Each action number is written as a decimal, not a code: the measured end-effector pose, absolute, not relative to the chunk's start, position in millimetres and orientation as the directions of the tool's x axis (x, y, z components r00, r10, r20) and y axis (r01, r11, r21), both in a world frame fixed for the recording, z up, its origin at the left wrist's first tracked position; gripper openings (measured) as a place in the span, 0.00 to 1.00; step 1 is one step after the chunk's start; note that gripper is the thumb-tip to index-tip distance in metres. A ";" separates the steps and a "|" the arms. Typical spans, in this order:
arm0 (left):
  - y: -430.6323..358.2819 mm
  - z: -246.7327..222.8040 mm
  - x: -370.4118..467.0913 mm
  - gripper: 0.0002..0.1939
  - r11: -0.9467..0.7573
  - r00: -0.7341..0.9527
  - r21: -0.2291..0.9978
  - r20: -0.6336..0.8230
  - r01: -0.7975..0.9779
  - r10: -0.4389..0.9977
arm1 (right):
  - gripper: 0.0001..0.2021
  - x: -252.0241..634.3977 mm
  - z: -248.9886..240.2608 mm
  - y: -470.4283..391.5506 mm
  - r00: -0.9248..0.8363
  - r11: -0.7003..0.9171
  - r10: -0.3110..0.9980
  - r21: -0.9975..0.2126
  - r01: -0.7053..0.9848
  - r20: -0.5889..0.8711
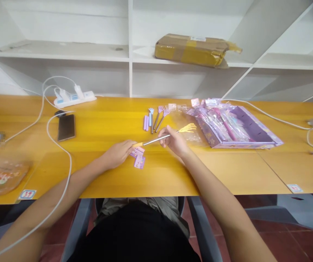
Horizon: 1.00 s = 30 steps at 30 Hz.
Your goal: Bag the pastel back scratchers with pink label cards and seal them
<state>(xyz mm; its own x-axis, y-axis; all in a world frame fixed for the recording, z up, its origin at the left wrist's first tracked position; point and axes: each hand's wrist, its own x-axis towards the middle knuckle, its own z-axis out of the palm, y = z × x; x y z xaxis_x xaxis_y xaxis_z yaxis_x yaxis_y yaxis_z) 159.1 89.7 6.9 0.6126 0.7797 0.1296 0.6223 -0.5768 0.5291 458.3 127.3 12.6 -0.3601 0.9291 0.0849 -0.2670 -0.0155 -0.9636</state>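
A back scratcher (156, 139) with a yellow claw, a metal rod and a yellow handle lies across both my hands, above the table. My left hand (119, 153) is closed round its handle end. Near the claw, my right hand (174, 141) grips the metal rod. Small purple printed cards (139, 162) lie on the table under the handle, just right of my left hand. Beyond my hands are several back scratcher heads on rods, one with a blue claw (151, 111) and others with purple claws (166, 112). Loose purple handles (146, 123) and a blue handle (150, 119) lie beside them.
A purple display box (262, 127) with bagged items stands at the right. At the left are a phone (66, 127), a power strip (76, 99) and a white cable (69, 167) crossing my left arm. A taped carton (190, 50) sits on the shelf (91, 51) behind.
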 end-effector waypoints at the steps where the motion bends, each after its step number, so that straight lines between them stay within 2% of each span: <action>1: 90.1 5.8 158.6 0.23 -0.580 0.614 0.521 0.130 0.626 0.778 | 0.29 458.0 12.1 127.2 -0.361 -0.013 0.928 -0.963 -0.269 0.089; 5: 91.1 1.4 156.3 0.24 -0.596 0.622 0.497 0.135 0.631 0.771 | 0.27 457.6 10.8 126.4 -0.351 0.032 0.929 -0.970 -0.240 0.118; 13: 91.3 -1.9 154.5 0.24 -0.596 0.600 0.494 0.173 0.633 0.781 | 0.27 455.7 7.6 123.6 -0.312 0.212 0.923 -0.974 -0.075 0.225; 17: 94.3 -5.5 151.8 0.23 -0.587 0.603 0.495 0.149 0.641 0.783 | 0.27 454.8 3.1 123.4 -0.339 0.210 0.916 -0.976 -0.053 0.216; 25: 95.7 -9.4 149.6 0.24 -0.596 0.633 0.563 0.158 0.573 0.758 | 0.25 456.0 -6.1 124.1 -0.392 0.179 0.892 -0.972 -0.150 0.224; 30: 94.2 -8.4 151.5 0.25 -0.583 0.628 0.578 0.150 0.571 0.764 | 0.26 455.2 -7.2 124.2 -0.390 0.174 0.896 -0.975 -0.137 0.215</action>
